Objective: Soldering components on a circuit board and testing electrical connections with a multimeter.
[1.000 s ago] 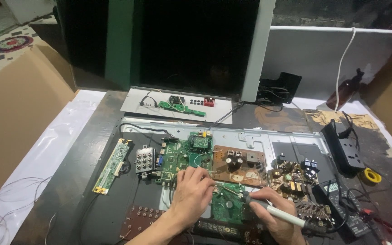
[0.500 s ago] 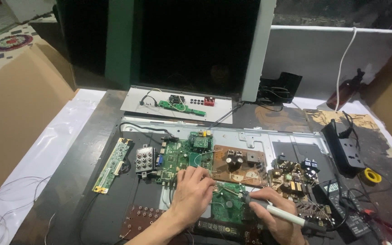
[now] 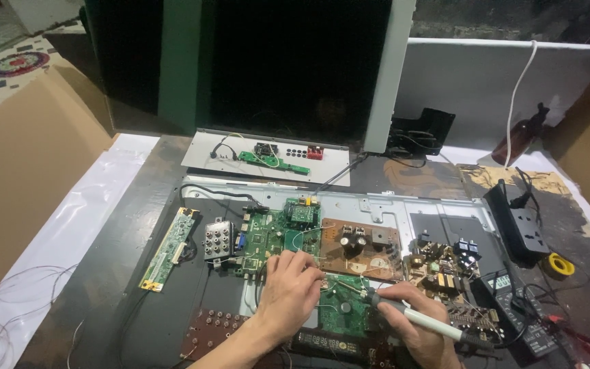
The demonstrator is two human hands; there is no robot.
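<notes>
We are soldering on the small green circuit board (image 3: 339, 311) that lies near the front edge of the metal chassis panel (image 3: 377, 205). Our right hand (image 3: 421, 328) is closed around the soldering iron (image 3: 414, 318), its white handle running back to the right and its tip pointing left onto this board. Our left hand (image 3: 288, 294) rests on the board's left edge, fingers curled and pinching what looks like a thin wire (image 3: 305, 236) that loops up over the larger green main board (image 3: 278, 232); we cannot tell exactly what the fingertips grip. By our judgement the joint is being made right now, so the next move calls for a steady tip and a still left hand until the solder sets.

Just beside the work, toward the right, sit a brown power board (image 3: 360, 246) and another board crowded with coils and capacitors (image 3: 445, 263), close enough to catch the iron's shaft. A multimeter (image 3: 520, 321) and its leads lie at the right front corner, a black power strip (image 3: 517, 225) and a yellow reel (image 3: 560, 265) behind it. A narrow green strip board (image 3: 169, 247) lies well apart at the left edge.
</notes>
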